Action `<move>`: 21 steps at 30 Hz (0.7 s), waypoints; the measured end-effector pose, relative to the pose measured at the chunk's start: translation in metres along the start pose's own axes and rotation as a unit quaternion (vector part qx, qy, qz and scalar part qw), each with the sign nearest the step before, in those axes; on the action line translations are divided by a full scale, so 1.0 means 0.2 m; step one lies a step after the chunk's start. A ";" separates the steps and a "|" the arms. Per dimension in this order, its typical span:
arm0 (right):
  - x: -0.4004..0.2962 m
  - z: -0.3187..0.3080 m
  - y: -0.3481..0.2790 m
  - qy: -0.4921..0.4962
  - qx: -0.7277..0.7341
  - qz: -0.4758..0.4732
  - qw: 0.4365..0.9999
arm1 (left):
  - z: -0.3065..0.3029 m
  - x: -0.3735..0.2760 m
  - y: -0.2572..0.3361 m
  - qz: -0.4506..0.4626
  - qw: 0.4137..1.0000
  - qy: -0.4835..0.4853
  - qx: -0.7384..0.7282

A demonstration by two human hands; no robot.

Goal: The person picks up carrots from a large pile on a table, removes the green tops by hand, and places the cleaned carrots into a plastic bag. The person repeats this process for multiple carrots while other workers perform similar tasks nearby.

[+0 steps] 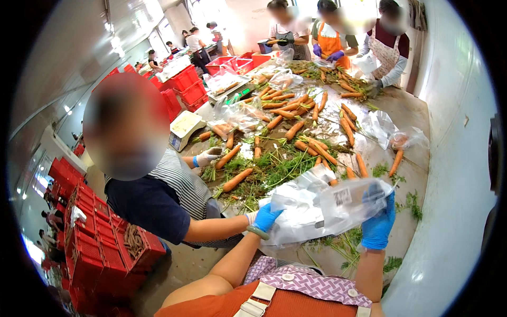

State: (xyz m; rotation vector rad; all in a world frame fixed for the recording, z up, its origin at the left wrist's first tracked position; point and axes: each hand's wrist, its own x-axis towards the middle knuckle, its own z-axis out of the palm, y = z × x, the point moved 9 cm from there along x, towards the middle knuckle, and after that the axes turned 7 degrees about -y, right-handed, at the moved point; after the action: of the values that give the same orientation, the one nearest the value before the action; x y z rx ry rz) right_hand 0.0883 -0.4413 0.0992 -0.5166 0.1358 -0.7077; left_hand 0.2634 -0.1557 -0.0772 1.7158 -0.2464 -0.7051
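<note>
A clear plastic bag [344, 204] with a printed code on it stretches between my hands. My left hand [267, 217], in a blue glove, grips its left end. The bag's other end is held by my right hand [379, 222], also blue-gloved, its fingers partly seen through the film. More white-looking plastic film [295, 216] lies under or is part of it; I cannot tell which. Just beyond the bag lie loose carrots [361, 165] and a heap of cut carrot greens [277, 170].
Carrots cover the table [412, 107]. A kitchen scale [185, 126] and a bench scale [231, 93] stand on the left. A co-worker's gloved hand [208, 157] is close on my left. Several people work at the far end. Red crates [103, 237] are stacked behind; a wall [447, 158] borders the right.
</note>
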 end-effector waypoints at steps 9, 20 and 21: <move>-0.31 0.43 0.28 -0.130 -0.070 0.270 0.951 | 0.03 -0.13 0.51 0.143 0.974 0.016 -0.172; -0.97 1.30 0.43 -0.690 0.025 0.264 0.674 | 0.08 -0.79 1.22 0.447 0.884 0.127 0.054; -0.95 1.29 0.43 -0.693 0.017 0.249 0.676 | 0.13 -0.76 1.22 0.448 0.881 0.126 0.085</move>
State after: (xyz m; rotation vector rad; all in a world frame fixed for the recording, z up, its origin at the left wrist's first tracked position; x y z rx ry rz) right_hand 0.0692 -0.1582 0.2706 -0.8194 -1.1497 0.3623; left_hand 0.1772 -0.1642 0.1981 1.5976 -0.8667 0.2310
